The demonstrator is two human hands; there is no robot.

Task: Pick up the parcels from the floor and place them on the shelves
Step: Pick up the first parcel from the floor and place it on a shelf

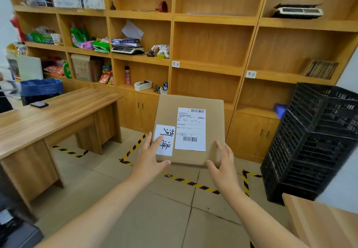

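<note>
Wooden shelving (209, 64) behind: cardboard parcel (188, 129), stiff, probably light, near corners clasped by left hand (150, 159) and right hand (222, 161) fingers.

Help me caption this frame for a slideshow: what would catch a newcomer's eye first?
First, the cardboard parcel held up at centre, between the left hand and right hand, with a white shipping label and a handwritten slip on its face. Behind it, the wooden shelves fill the wall, cluttered at left and mostly bare at right. A stack of black crates stands at right.
</note>
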